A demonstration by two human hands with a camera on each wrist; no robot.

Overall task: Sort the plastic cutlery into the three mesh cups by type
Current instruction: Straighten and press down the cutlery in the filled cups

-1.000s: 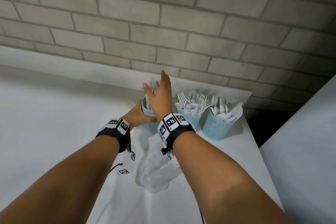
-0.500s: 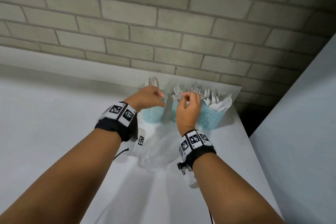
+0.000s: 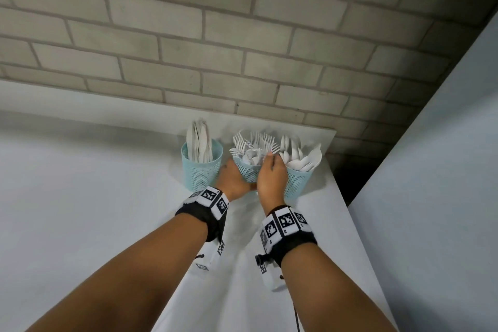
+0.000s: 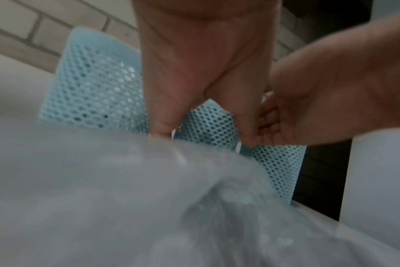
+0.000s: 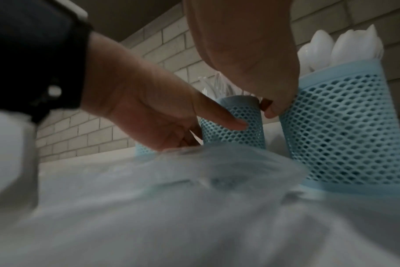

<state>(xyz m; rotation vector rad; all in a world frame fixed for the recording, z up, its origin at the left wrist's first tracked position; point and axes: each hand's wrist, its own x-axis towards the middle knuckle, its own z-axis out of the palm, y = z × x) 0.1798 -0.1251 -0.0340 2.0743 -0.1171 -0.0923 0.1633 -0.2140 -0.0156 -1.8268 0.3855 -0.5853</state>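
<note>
Fingers of left hand (image 3: 234, 179) curling round fork cup (image 3: 249, 172) low on wall, likely bracing it. Right hand (image 3: 270, 176) gripping same cup near rim, fingertips (image 3: 269, 155) reaching among forks (image 3: 253, 144). Knife cup (image 3: 200, 167) standing left, spoon cup (image 3: 297, 179) right, both on table (image 3: 336, 224). Crumpled plastic bag (image 5: 171, 189) lying before cups. Sorting looking near finished.

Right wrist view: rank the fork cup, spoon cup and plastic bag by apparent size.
1. Plastic bag, fills the foreground.
2. Spoon cup.
3. Fork cup, partly hidden behind the left hand.

The cups look alike in the head view, so the gap between them is probably nearness to the camera.
</note>
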